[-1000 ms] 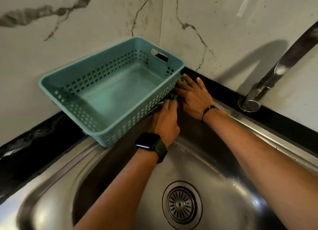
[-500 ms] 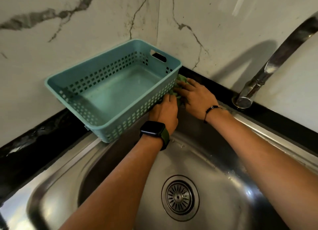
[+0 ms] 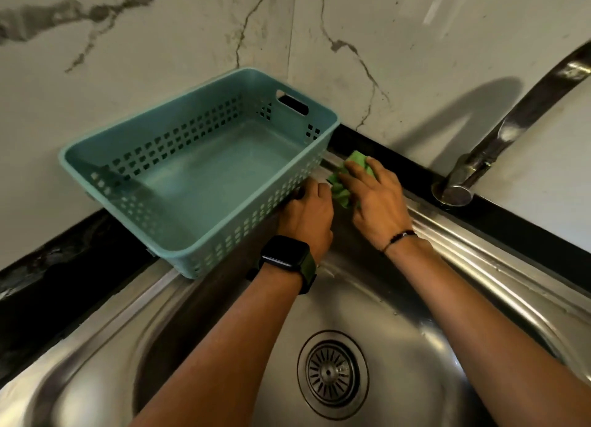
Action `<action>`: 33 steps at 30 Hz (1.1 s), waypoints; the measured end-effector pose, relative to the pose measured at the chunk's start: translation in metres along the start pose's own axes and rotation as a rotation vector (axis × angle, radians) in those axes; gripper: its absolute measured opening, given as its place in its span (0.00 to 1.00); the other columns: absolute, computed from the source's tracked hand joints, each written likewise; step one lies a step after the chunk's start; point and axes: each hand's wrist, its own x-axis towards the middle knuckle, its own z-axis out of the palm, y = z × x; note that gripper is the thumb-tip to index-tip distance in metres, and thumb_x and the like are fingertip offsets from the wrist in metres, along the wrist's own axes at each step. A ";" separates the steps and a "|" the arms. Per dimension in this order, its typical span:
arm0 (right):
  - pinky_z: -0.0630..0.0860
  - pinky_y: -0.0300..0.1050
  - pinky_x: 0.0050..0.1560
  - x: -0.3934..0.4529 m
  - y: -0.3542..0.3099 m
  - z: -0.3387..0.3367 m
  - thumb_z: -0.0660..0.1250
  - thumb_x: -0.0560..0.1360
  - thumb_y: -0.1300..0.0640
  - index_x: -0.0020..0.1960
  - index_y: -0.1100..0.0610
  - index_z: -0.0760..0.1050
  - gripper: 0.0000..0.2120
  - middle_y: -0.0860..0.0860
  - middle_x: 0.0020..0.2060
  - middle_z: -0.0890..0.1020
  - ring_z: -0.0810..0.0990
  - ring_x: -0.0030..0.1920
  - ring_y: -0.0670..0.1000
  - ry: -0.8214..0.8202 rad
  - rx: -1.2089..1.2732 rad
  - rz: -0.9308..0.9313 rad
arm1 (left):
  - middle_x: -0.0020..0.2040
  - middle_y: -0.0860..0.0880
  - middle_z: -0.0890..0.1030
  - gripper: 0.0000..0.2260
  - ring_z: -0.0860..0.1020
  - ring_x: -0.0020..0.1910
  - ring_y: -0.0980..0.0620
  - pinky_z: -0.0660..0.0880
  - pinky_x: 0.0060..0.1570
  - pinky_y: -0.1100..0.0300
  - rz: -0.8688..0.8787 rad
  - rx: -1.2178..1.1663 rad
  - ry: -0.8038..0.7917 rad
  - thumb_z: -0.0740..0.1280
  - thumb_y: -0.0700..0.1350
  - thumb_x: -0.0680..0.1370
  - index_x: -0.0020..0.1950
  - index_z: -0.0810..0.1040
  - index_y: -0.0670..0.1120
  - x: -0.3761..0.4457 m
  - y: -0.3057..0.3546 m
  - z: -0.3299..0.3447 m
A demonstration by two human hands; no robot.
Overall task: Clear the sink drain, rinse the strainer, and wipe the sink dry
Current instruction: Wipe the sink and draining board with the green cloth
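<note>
Green cloth (image 3: pixel 343 183) under right hand (image 3: pixel 375 203); no legible writing.

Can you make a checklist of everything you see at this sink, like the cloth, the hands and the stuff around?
Surface: steel sink, shiny, rim ridged.
Job's things: green cloth on the back rim ledge; strainer seated in the drain.
Clutter: teal basket, nothing in it, tilted up at the sink's back left corner.
Hands: left hand grips the basket's edge; right hand presses flat on the cloth.
Cables: nothing seen.
Surroundings: tap at the right, no water running; marbled wall; black counter strip.
</note>
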 end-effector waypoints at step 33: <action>0.56 0.50 0.72 0.037 0.006 0.000 0.60 0.73 0.65 0.69 0.53 0.67 0.26 0.53 0.73 0.63 0.61 0.71 0.60 0.071 0.081 0.187 | 0.54 0.42 0.78 0.12 0.76 0.54 0.41 0.67 0.40 0.54 0.071 0.181 -0.018 0.58 0.42 0.78 0.60 0.72 0.42 0.013 0.018 -0.012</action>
